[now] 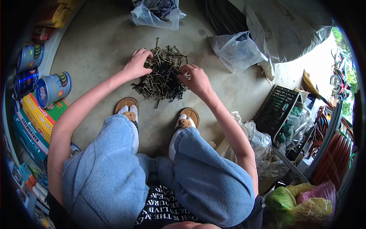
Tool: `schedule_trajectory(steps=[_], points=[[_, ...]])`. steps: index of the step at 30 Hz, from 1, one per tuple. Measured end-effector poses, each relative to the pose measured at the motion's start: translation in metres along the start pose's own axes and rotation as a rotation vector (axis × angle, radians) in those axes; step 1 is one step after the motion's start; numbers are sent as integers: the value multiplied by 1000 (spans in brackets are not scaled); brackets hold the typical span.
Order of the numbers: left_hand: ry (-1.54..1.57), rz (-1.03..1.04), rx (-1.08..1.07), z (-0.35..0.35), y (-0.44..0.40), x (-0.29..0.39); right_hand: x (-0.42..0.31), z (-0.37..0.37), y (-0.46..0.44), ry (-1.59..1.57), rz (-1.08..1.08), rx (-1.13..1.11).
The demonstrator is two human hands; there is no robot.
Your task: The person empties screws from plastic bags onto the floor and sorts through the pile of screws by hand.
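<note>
On the concrete floor in front of my feet lies a loose pile of long brass-coloured screws (152, 82), with black screws (164, 70) heaped in its middle. My left hand (139, 63) reaches to the pile's left edge, its thumb and fingers apart around some brass-coloured screws. At the right edge, my right hand (195, 79) is bent over the pile, with a gap between thumb and forefinger. Nothing clearly held shows in either hand. Some of the right fingers are hidden behind the hand.
Plastic bags (238, 51) lie beyond the pile, near a grey sheet (289, 34). Paint cans (53, 88) and a screwdriver box (30, 131) stand at left. On the right are a black crate (276, 108) and coiled hoses (333, 160). My sandals (189, 116) flank the near side.
</note>
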State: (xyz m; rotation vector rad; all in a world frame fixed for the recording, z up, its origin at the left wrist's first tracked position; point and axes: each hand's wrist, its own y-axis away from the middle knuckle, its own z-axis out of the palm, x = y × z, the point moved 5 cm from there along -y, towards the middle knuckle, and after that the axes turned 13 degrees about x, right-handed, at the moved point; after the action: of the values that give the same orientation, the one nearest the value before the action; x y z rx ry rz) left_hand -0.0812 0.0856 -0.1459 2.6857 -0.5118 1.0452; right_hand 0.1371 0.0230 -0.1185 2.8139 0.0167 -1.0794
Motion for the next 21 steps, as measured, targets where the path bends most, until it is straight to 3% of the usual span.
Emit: schedule_trajectory(steps=[7,10,14,16,18,19,21], points=[[-37,-10,-1,3,13,13,-3,13,14,35,15,52],[-214,257,166,-7,18,38,5,19,16,11,61,59],[-165,538,56,3,20,54,7,24,16,14,92,4],[-211,543,47,8,20,55,5,24,15,16,116,-24],[-263,606,-1,14,18,55,-13,15,15,168,-170,184],[-237,664,-3,15,18,55,-18,14,15,169,-170,184],[-242,730,29,17,18,51,-38,13,15,187,-393,231]])
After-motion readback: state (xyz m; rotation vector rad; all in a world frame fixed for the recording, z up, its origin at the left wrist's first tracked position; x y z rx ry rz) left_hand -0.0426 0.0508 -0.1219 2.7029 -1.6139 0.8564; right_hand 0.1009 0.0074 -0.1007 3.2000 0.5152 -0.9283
